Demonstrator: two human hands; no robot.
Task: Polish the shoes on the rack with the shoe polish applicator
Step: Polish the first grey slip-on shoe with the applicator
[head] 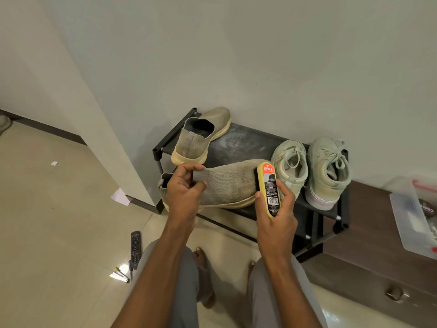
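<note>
Heel of grey knit slip-on shoe (227,183) hidden by left hand (185,190) pinching its collar; right hand (276,209) grasped yellow polish applicator (268,189), sponge against toe.

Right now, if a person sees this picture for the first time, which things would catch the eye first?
Probably the yellow shoe polish applicator with the red label, gripped by the right hand and touching the beige knit slip-on shoe that the left hand holds by its collar in front of the black metal shoe rack. Next, the pair of pale green lace-up sneakers on the rack's right side.
</note>
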